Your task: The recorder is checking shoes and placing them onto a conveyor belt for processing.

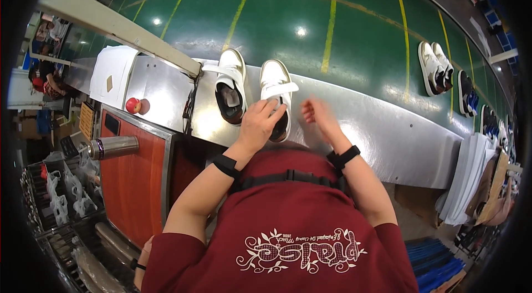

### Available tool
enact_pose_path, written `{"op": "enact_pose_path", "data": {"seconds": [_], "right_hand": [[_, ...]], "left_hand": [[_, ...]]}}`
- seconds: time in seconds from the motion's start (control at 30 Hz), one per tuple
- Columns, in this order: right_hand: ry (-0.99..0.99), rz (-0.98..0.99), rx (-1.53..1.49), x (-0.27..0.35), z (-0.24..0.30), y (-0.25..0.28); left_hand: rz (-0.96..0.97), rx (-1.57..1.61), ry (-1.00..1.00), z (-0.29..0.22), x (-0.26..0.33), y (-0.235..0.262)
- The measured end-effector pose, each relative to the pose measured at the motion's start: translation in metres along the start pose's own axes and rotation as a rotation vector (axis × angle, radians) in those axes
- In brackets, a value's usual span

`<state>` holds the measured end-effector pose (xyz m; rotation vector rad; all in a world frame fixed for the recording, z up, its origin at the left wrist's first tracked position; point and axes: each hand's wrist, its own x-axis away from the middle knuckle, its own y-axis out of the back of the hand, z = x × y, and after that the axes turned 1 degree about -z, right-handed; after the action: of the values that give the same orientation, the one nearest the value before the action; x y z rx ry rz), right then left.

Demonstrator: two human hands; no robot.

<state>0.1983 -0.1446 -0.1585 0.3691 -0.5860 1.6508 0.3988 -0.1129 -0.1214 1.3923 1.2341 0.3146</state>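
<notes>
Two white sneakers with beige trim stand side by side on the metal ledge in front of me, toes pointing away. My left hand grips the right-hand sneaker at its opening, fingers bent over the tongue area and covering part of it. Across that shoe lies a loose white strap, its end sticking out to the right. The left-hand sneaker stands untouched, with its strap out to the left and pale stuffing inside its dark opening. Just right of the gripped shoe, my right hand hovers slightly blurred, fingers loosely bent and apart, with nothing visible in them.
Beyond the metal ledge runs a green conveyor belt with yellow lines. More shoes stand on it at right. A beige post crosses at left, near white sheets, a red apple-like object and a steel flask.
</notes>
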Motion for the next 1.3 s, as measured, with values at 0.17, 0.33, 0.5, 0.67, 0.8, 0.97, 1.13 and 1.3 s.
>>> {"op": "enact_pose_path", "data": {"seconds": [0.17,0.33,0.5,0.67,0.8,0.97,1.13,1.3], "right_hand": [[0.021,0.013,0.115,-0.006,0.053,-0.026],[-0.028,0.174,0.157,-0.016,0.053,-0.020],[-0.008,0.154,0.146,-0.021,0.024,-0.008],[-0.131,0.189,-0.070,-0.013,0.015,-0.008],[-0.138,0.210,-0.074,-0.015,0.008,-0.007],[-0.152,0.227,-0.080,-0.016,-0.002,-0.006],[-0.184,0.239,-0.047,-0.019,-0.006,-0.006],[-0.169,0.220,0.015,-0.020,-0.007,-0.007]], "left_hand": [[0.016,-0.023,-0.005,0.000,-0.002,-0.009],[-0.020,-0.042,-0.006,0.001,0.001,-0.011],[0.012,-0.029,-0.010,0.002,-0.001,-0.015],[0.001,-0.021,0.025,0.003,-0.002,-0.016],[0.026,-0.036,0.020,0.003,-0.004,-0.016],[0.027,-0.017,0.031,0.002,-0.005,-0.016],[0.031,-0.020,0.041,0.006,-0.001,-0.018],[0.031,-0.076,0.022,0.009,0.000,-0.019]]}}
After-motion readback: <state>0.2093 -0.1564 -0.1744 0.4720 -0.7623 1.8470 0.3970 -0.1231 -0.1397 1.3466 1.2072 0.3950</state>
